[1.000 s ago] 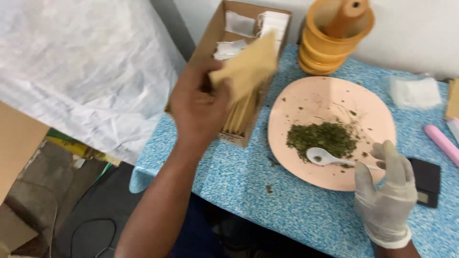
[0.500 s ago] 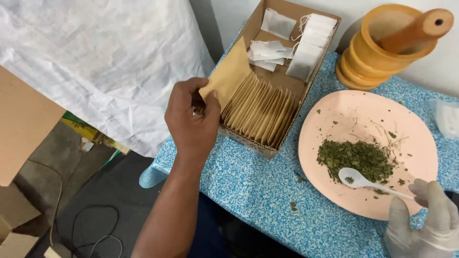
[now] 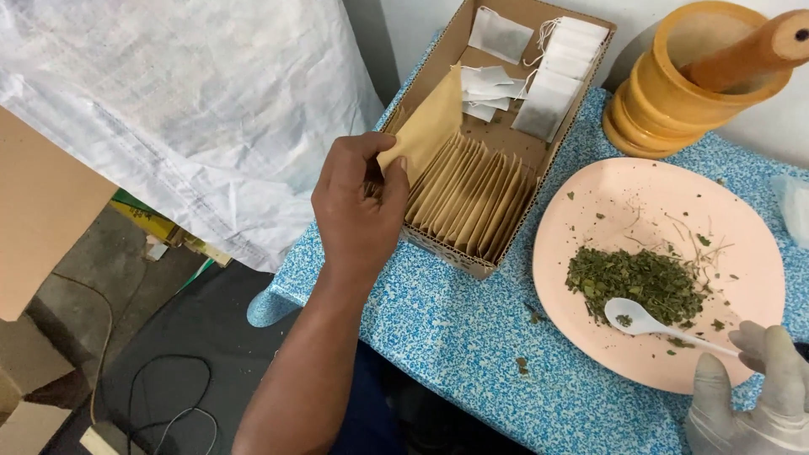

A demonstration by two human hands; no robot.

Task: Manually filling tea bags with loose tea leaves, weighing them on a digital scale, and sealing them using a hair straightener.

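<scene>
A: What has changed since a moment ago?

B: The left hand (image 3: 358, 206) has come down from the air toward the cardboard box (image 3: 472, 50), bringing the tan paper envelope (image 3: 425, 135) with it. Earlier the envelope was lifted well above the box; now its lower edge sits at the near left end of the row of envelopes (image 3: 472, 198) standing in the box.

A: How is that hand set?

B: Bare, back toward the camera, fingers curled in. Thumb and fingertips pinch the envelope's lower left corner, so the hand is closed around it. The envelope tilts up and to the right from the pinch.

A: And the other hand?

B: The right hand (image 3: 746, 404), in a white glove, is at the near right corner, partly cut off by the frame. Its fingers close around the handle of a small white plastic spoon (image 3: 645, 320). The bowl of the spoon rests at the near edge of the heap of dried green herb (image 3: 636, 282) and carries a few flakes.

A: What is about them?

B: The herb lies on a pink plate (image 3: 590, 202), right of the box, on a blue speckled tablecloth (image 3: 447, 329). Small white tea bags (image 3: 543, 93) with strings fill the far end of the box. A yellow wooden mortar (image 3: 674, 93) with a pestle (image 3: 742, 55) in it stands beyond the plate. A white woven sack (image 3: 168, 109) lies to the left.
</scene>
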